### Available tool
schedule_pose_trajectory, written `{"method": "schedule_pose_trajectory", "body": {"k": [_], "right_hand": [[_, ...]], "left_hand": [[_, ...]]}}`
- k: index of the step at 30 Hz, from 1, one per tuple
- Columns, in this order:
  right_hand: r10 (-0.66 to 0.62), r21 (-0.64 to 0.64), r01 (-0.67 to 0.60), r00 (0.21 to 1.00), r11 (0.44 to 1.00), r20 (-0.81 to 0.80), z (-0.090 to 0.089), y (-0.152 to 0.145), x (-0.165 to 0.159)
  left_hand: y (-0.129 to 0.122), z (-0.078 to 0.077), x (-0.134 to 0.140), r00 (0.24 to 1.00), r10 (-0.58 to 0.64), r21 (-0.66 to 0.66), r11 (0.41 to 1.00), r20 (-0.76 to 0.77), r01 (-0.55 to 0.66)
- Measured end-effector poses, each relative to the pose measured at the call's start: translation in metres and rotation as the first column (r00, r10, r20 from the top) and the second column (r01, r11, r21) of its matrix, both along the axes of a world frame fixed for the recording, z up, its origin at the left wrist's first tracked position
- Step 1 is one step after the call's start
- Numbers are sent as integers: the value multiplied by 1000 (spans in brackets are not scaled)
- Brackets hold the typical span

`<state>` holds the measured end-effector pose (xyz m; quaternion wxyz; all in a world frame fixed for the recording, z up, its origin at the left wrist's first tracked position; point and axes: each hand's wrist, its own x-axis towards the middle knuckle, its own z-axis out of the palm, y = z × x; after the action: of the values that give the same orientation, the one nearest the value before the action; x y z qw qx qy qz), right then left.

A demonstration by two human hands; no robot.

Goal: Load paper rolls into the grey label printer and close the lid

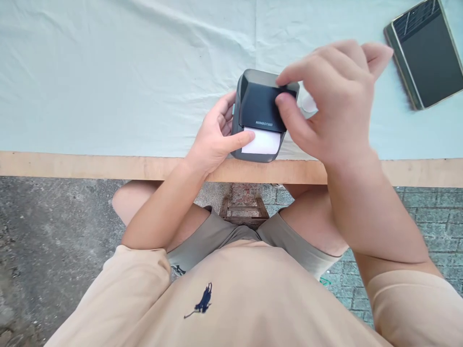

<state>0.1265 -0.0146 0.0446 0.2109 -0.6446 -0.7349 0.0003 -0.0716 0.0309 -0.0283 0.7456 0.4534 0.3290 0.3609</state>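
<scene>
A dark label printer (258, 99) marked NIIMBOT is held tilted just above the table's front edge. My left hand (217, 130) grips its left side, fingers behind it and thumb pressed on the white label paper (267, 142) at the front slot. My right hand (333, 91) is bent over the printer's upper right corner. Its thumb and index finger come together at the lid, and the other fingers are curled. Partly hidden behind this hand lies a small white round object (308, 102), its kind unclear.
A tablet-like device with a dark screen (430, 53) lies at the far right. Pale, wrinkled cloth (119, 82) covers the table, whose wooden edge (90, 165) runs along the front. Below, a wooden stool (244, 220) shows between my legs.
</scene>
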Motion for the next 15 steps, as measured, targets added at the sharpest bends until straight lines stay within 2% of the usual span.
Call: {"method": "schedule_pose_trajectory", "body": {"k": [2,5,8,12,15], "right_hand": [[-16,-190,19,1000,982,18,7,-1,-1],[-55,-312,55,998,948,10,18,-3,-5],[-71,-350,70,997,934,9,24,-3,-11],[-145,-351,137,989,926,5,19,-1,-13],[-81,-284,70,996,956,-27,10,-3,-7]], "left_hand": [[-2,2,2,999,10,-16,1000,39,-9],[-6,4,6,994,58,-29,998,89,-55],[-7,4,9,990,86,-29,996,114,-84],[-3,1,7,987,97,-39,995,124,-93],[0,0,6,985,106,-80,992,138,-95]]}}
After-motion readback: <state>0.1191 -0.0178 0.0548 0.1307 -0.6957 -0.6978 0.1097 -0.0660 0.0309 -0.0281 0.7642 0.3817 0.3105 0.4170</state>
